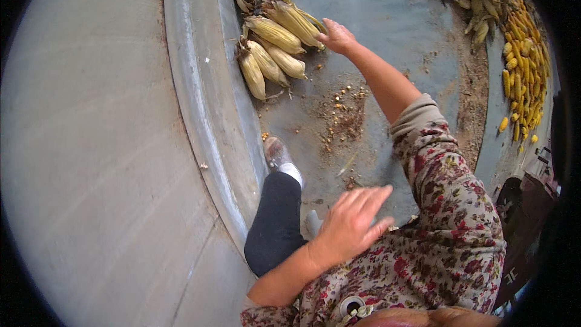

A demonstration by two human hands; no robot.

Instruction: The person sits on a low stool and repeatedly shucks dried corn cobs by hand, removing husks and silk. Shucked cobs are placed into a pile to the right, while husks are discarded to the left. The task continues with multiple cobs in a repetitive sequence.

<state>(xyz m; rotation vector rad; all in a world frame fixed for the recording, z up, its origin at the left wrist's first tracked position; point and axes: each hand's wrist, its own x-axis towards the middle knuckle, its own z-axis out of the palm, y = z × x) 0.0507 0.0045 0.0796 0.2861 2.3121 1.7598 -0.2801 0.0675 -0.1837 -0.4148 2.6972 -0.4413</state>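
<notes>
My right hand point(336, 35) reaches forward with fingers apart, at the tip of a pale husked corn ear point(296, 23) in the heap at the upper middle; I cannot tell whether it touches it. More corn ears in dry husks point(272, 35) lie beside it. My left hand point(354, 223) is lower, in front of my body, open with fingers stretched out and holding nothing. Loose kernels and debris point(345, 112) are scattered on the grey ground between my hands and the heap.
A long curved concrete ledge point(203, 103) runs along the left, with my foot point(277, 151) beside it. Husked corn point(475, 0) is piled at the upper right, above bare yellow cobs point(523, 72). A dark maroon object point(520, 206) stands at the right edge.
</notes>
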